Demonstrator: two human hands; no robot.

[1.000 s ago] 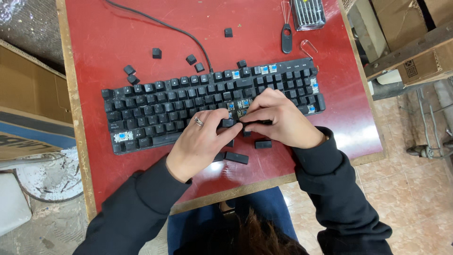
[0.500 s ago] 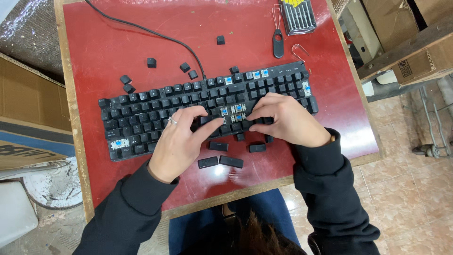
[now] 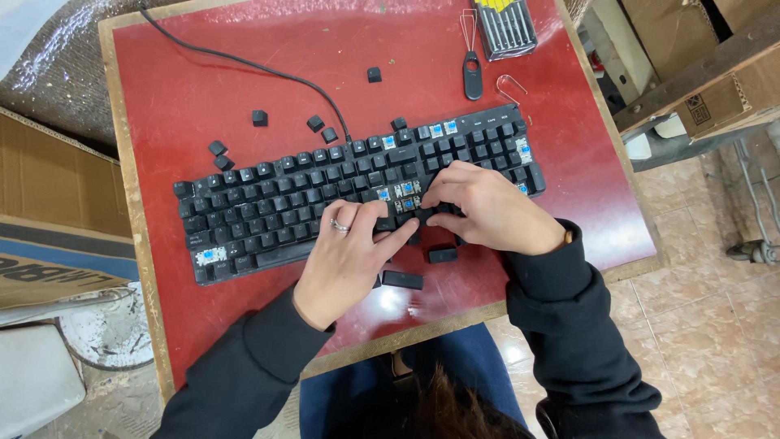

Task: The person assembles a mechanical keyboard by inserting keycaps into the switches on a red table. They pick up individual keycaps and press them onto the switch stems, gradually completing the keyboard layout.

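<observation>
On the red-topped desk [image 3: 244, 73] with its pale wooden edging, a black mechanical keyboard [image 3: 268, 211] lies slightly askew, its black cable [image 3: 244, 65] trailing off toward the far corner so the lead stays out of the working area; both hands meet over the lower middle rows, where several caps are off and blue switch stems show. The left hand [image 3: 349, 260], a ring on one finger, rests with its fingers pressed flat on the front edge of the board, apparently steadying it; its grip is loose, closed on nothing that I can see. The right hand [image 3: 487, 207] curls its fingertips down onto the bared patch, pinching or pressing at a key there; whether anything sits between those fingers I cannot tell. Two long black keycaps [image 3: 404, 280] lie just in front of the keyboard, near the wrists, kept within easy reach; smaller loose black keycaps [image 3: 260, 118] are scattered behind the board, well apart from the hands. A black-handled wire keycap puller [image 3: 472, 73] and a case of small screwdrivers [image 3: 505, 28] sit at the far edge, set aside.
</observation>
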